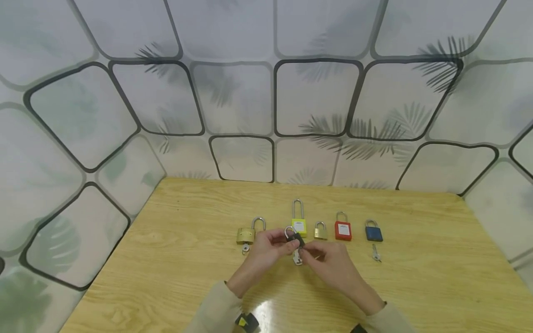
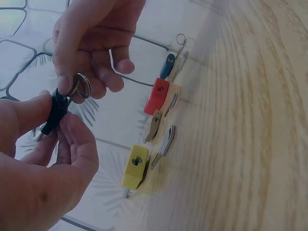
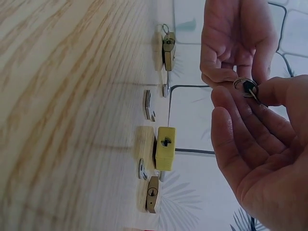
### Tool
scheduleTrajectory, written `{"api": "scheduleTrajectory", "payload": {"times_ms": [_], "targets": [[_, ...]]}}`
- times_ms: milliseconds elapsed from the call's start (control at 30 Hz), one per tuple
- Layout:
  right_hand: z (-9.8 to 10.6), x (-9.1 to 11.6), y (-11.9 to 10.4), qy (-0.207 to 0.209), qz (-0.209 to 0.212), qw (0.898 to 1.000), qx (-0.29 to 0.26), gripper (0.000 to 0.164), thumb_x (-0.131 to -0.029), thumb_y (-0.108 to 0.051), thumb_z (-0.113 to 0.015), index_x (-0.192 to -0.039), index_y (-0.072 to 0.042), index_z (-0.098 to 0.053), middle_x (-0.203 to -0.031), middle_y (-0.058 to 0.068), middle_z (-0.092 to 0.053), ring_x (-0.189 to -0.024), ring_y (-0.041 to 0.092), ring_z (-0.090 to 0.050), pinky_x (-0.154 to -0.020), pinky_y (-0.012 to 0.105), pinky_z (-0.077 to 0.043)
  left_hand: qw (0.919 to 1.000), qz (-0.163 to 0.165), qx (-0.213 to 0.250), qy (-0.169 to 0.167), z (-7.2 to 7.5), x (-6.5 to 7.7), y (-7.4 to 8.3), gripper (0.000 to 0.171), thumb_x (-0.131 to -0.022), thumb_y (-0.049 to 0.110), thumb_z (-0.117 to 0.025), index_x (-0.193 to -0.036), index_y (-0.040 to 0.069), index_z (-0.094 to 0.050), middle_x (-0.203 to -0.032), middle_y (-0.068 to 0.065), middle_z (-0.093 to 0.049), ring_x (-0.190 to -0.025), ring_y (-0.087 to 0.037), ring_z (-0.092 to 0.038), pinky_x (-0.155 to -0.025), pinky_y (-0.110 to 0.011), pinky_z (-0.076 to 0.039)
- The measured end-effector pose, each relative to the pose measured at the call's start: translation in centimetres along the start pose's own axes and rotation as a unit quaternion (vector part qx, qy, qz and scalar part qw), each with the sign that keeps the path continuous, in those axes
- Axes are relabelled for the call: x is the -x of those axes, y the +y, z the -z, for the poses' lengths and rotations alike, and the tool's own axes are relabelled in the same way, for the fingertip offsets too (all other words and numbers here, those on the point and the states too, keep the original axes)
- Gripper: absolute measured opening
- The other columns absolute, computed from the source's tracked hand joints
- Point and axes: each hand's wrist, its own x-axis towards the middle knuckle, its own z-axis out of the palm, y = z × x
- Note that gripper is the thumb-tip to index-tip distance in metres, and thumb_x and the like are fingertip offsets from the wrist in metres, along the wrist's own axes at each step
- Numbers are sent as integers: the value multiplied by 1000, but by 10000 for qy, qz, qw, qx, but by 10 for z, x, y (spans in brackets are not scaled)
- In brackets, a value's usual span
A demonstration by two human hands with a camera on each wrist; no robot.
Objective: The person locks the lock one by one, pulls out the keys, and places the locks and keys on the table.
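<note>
Gripping the black padlock (image 1: 296, 239) between thumb and curled fingers, the left hand (image 1: 265, 249) holds it up with the yellow padlock (image 1: 299, 225) beyond at twelve o'clock, and in from four o'clock the right hand (image 1: 331, 263) pinches narrowly at the key ring (image 2: 89, 86) by the lock's end! Fingers hide how deep the key sits; turned half-seated, it could jam, and a slack left hold might let the lock roll.
</note>
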Motion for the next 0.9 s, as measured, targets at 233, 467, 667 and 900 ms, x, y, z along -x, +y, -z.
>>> {"api": "scheduleTrajectory", "payload": {"times_ms": [233, 467, 667, 900], "targets": [[-1, 1, 0, -107, -231, 9995, -193, 8, -89, -5, -68, -90, -4, -76, -73, 6, -75, -63, 15, -69, -56, 28, -60, 9999, 7, 117, -36, 0, 0, 0, 22, -88, 6, -71, -103, -9, -67, -98, -15, -73, -86, -15, -68, -74, -22, -57], [1, 1, 0, -200, -190, 9996, -100, 8, -88, -4, -67, -85, -6, -75, -67, 4, -71, -61, 7, -64, -55, 28, -58, 9999, 6, 132, -31, 2, 0, -2, 16, -89, 5, -70, -98, -7, -66, -96, -12, -73, -86, -14, -67, -72, -21, -56], [3, 5, 5, -334, -282, 9989, 138, 7, -86, -4, -69, -85, -5, -76, -73, 3, -74, -64, 7, -63, -58, 28, -59, 9978, 34, 475, 470, 13, -5, 2, 18, -90, 5, -68, -104, -7, -66, -104, -13, -69, -91, -17, -65, -73, -22, -57], [4, 6, 9, -380, -466, 9977, 304, 8, -88, -11, -69, -87, -9, -77, -79, -1, -75, -68, 6, -64, -57, 27, -58, 9975, 17, 421, 560, 30, -7, 7, 27, -90, 7, -69, -112, -8, -65, -112, -15, -63, -95, -19, -64, -76, -24, -58]]}}
